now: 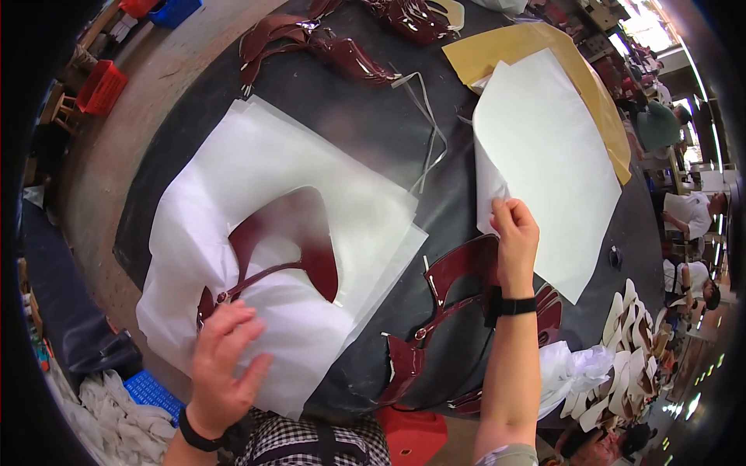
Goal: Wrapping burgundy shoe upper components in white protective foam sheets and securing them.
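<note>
My right hand [514, 245] pinches the near left edge of a white paper sheet [552, 155], which curls up along that side. On the left lies a stack of thin white sheets [194, 182], fanned at the right. Resting on them is a glossy burgundy shoe upper [318, 260] with a thin buckled strap, partly covered by a fold of paper. My left hand [229, 357] is at the near end of this upper, fingers stretched and thumb apart. Another burgundy upper with a buckle [406, 365] lies on the dark table between my hands, partly behind my right forearm.
More burgundy uppers [350, 58] and a loose pale ribbon [427, 140] lie at the far side. Brown paper [536, 39] sits under the white sheet. Cream shoe pieces [622, 373] are heaped at the right. A red stool [412, 435] stands near me. People work farther right.
</note>
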`<act>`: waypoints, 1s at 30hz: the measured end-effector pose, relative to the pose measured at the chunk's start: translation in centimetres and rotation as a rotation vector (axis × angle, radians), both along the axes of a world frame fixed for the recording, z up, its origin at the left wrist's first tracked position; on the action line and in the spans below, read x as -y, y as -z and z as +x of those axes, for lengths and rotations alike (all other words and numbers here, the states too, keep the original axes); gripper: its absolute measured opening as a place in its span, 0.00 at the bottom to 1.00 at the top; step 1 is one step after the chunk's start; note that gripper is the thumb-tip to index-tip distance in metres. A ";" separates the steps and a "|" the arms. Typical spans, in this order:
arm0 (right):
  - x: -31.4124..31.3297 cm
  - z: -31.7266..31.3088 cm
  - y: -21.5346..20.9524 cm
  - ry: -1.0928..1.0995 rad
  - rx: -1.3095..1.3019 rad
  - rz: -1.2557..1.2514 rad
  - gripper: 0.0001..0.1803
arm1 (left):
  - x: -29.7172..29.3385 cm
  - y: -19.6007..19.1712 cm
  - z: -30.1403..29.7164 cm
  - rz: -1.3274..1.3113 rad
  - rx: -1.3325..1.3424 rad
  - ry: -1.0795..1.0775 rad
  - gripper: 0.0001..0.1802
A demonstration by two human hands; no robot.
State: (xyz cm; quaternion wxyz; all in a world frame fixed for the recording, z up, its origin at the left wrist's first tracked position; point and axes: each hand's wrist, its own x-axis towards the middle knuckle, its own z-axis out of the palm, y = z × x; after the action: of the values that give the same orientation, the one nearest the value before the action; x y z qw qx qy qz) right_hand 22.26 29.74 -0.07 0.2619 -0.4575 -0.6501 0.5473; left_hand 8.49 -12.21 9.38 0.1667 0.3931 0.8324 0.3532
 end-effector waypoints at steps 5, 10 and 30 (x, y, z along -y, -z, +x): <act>8.4 3.0 -10.0 -0.843 -0.381 0.005 0.26 | -2.1 1.4 1.8 0.007 0.083 0.111 0.24; 15.8 3.5 -15.1 -1.265 -1.062 -0.537 0.22 | -3.2 1.6 1.9 0.004 0.109 0.132 0.24; 2.7 -5.8 2.0 -0.285 0.527 0.904 0.09 | -2.6 3.2 1.5 -0.064 0.124 0.051 0.18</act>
State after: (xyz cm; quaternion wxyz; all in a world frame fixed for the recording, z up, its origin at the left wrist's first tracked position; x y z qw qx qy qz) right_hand 16.47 27.08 -2.09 0.1840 -0.3284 -0.9199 0.1098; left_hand 9.95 -9.66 6.22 0.2393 0.3860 0.8212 0.3456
